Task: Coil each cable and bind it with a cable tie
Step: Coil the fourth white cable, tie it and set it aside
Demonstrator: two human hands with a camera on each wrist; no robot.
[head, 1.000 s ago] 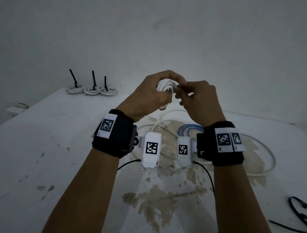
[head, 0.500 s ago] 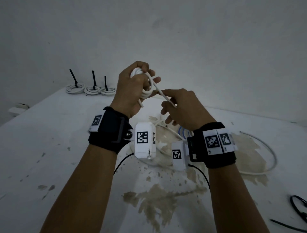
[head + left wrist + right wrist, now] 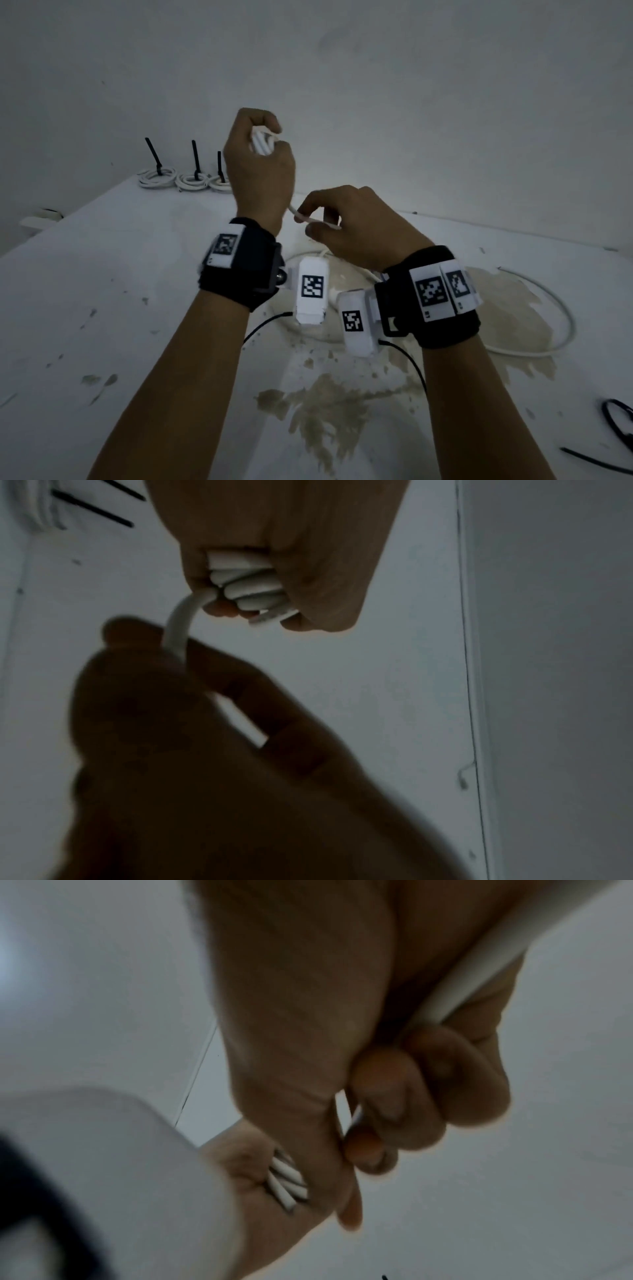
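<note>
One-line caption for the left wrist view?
Left hand grips the white cable coil; right hand holds its loose strand.

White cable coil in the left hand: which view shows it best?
Left wrist view: the white cable coil shows several stacked loops gripped by the left hand. Head view shows only a sliver between fingers; right wrist view shows a few blurred strands.

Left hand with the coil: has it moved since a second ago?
Yes. The left hand gripping the white coil has risen and shifted left, nearer the three bound coils at the table's far edge.
</note>
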